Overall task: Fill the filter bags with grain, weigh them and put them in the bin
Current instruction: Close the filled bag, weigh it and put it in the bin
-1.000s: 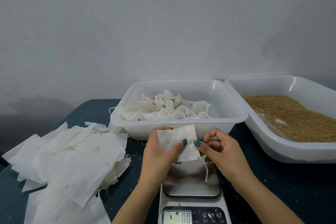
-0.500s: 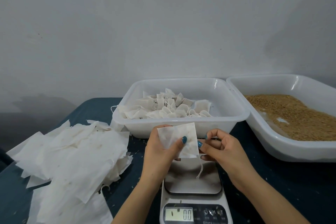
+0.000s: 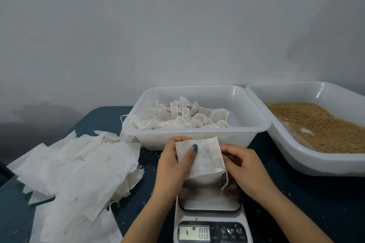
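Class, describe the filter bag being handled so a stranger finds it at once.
Find the kitchen scale at the near edge of the table. Above its plate, the left hand and right hand hold one flat white filter bag, drawstring dangling. Unlike the pile at left or the filled bags in the bin, it alone is held.

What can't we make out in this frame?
Head view:
- Grip of the right hand: its fingertips are behind the filter bag.
- Inside of the filter bag: opaque paper hides it.
- Button labels on the scale: blurred; its front is cut off by the bottom edge.
- The grain tray: cut off by the right edge.
- The pile of empty bags: cut off by the bottom edge.
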A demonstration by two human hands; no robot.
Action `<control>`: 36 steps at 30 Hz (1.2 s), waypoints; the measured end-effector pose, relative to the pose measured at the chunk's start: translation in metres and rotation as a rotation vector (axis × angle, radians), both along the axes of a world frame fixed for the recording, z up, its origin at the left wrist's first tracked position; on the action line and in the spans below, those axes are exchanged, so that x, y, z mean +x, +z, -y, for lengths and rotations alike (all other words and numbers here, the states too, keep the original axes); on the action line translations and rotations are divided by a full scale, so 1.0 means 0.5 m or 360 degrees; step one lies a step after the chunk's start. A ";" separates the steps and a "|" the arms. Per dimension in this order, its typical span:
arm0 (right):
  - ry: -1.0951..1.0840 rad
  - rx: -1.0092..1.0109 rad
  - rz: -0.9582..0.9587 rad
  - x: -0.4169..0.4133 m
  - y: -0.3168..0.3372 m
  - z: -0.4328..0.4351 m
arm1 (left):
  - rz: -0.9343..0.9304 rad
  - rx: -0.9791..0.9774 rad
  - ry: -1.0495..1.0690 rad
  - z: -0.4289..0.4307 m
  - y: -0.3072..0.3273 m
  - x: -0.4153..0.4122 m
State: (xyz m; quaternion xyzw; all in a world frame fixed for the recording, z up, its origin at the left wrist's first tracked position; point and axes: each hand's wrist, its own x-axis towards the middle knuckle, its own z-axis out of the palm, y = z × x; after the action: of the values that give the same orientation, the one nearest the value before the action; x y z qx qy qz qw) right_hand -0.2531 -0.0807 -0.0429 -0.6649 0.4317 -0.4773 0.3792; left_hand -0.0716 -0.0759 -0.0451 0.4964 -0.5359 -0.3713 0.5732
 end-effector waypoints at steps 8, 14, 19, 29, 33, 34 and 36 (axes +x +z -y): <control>-0.0192 -0.0870 -0.0531 0.001 0.003 -0.013 | -0.0120 0.0085 0.0016 -0.006 0.006 -0.003; -0.0250 -0.1309 -0.0624 0.005 -0.007 -0.006 | -0.0186 0.0229 -0.0102 -0.015 0.017 -0.006; -0.0255 -0.1255 -0.0570 -0.001 -0.013 0.003 | -0.0070 0.0268 -0.0068 -0.020 0.024 -0.014; -0.0055 -0.1224 -0.0572 -0.009 0.013 -0.005 | 0.0977 -0.0329 -0.0439 -0.034 0.034 0.011; -0.0072 -0.1368 -0.0794 -0.015 0.008 -0.005 | 0.0951 -0.0219 -0.0472 -0.032 0.036 0.019; -0.0083 -0.1407 -0.0835 -0.015 0.008 -0.005 | 0.0940 -0.0223 -0.0450 -0.030 0.035 0.022; -0.0083 -0.1452 -0.0868 -0.011 0.012 -0.007 | 0.0938 -0.0210 -0.0419 -0.027 0.034 0.027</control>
State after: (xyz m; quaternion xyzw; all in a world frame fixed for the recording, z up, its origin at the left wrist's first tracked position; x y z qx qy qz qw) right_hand -0.2588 -0.0772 -0.0369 -0.8512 0.2796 -0.4358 -0.0865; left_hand -0.0580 -0.0622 -0.0282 0.4707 -0.7613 -0.2470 0.3713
